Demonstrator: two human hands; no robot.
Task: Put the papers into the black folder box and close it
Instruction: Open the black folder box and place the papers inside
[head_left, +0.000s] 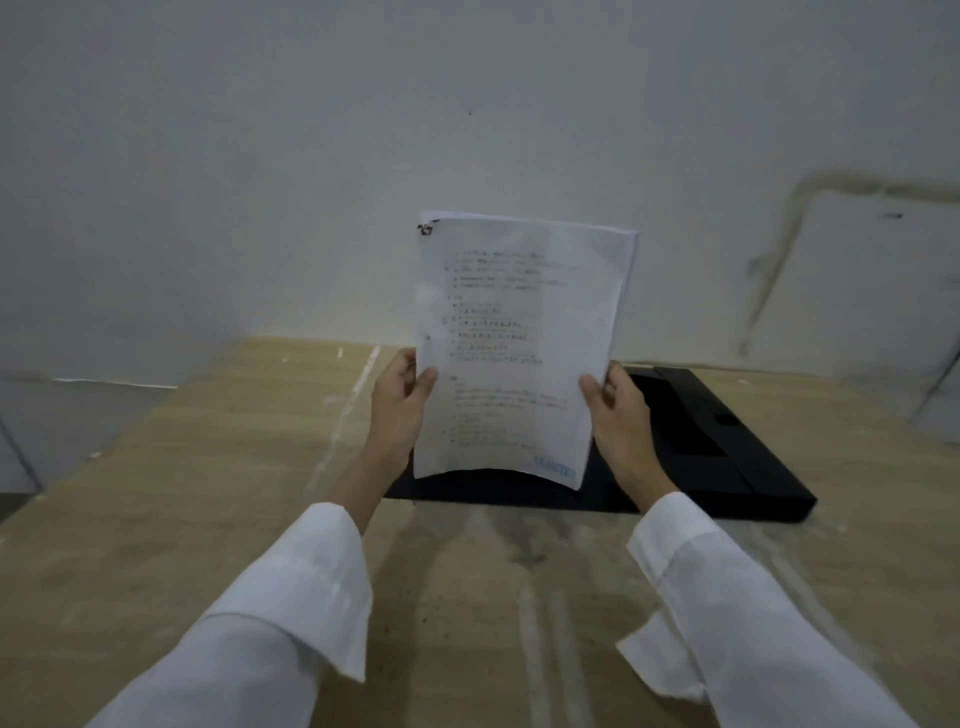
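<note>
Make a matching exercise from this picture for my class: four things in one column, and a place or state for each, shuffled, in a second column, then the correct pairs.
Column one:
1. stack of papers
2. black folder box
3. left hand
4. right hand

Column two:
A. lies flat on the wooden table
B. grips the stack's right edge
C. held upright in the air
D. grips the stack's left edge

Pairs: 1-C, 2-A, 3-D, 4-B
</note>
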